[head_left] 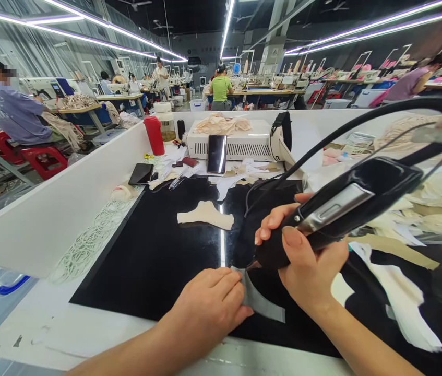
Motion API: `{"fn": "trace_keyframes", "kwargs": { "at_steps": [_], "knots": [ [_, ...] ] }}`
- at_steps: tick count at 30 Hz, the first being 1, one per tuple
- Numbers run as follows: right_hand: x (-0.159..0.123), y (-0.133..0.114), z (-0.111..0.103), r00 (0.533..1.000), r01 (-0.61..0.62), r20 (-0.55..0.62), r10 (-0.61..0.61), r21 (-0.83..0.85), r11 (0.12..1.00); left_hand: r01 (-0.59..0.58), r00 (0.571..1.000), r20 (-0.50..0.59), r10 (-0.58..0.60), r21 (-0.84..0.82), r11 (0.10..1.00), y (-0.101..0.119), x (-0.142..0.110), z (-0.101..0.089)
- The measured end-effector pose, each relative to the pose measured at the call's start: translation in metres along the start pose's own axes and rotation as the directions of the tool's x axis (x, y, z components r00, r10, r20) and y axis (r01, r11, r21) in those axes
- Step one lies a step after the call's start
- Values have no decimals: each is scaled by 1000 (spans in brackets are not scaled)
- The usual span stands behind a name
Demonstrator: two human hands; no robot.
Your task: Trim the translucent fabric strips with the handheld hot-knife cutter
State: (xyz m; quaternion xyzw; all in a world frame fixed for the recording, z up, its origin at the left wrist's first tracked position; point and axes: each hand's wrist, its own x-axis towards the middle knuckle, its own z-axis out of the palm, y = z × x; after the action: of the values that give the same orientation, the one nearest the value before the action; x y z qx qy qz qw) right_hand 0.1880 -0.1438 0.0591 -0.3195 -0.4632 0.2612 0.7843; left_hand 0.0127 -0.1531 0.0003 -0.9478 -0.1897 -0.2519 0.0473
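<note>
My right hand (310, 261) is wrapped around a black corded handheld tool (338, 203) with a silver switch panel, tilted so its tip points down to the left. Under that tip lies a grey curved fabric piece (262, 300) on the black mat (146, 261). Pressed on the left end of this piece, my left hand (208, 303) keeps its fingers together, partly covering it. The exact contact between tip and fabric is hard to make out. Beyond my hands, a cream curved fabric piece (205, 215) rests flat on the mat.
A thick black cable (346, 117) arches over the right side. White fabric pieces (396, 297) lie at right. Behind the mat are a phone (216, 153), a vented white box (240, 146) and a red cup (154, 136). Pale cord (91, 237) lies left, by the white partition (68, 209).
</note>
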Motion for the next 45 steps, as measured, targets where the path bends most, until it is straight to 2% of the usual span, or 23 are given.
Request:
{"fn": "trace_keyframes", "kwargs": {
  "at_steps": [20, 30, 37, 45],
  "knots": [
    [1, 0, 1, 1000, -2, -18, 2, -24, 1000, 0, 999, -37, 0, -7, 1000, 1, 2, -2],
    [2, 0, 7, 999, -41, -7, 42, 44, 998, -6, 999, -49, 6, 3, 1000, 0, 0, 2],
    [0, 4, 10, 999, -32, -12, 32, -19, 999, 1, 998, -62, -2, -22, 1000, 1, 2, 2],
    [2, 5, 15, 998, -55, -20, 55, 13, 998, 0, 1000, -14, 0, 3, 1000, 0, 0, 2]
  ]
}}
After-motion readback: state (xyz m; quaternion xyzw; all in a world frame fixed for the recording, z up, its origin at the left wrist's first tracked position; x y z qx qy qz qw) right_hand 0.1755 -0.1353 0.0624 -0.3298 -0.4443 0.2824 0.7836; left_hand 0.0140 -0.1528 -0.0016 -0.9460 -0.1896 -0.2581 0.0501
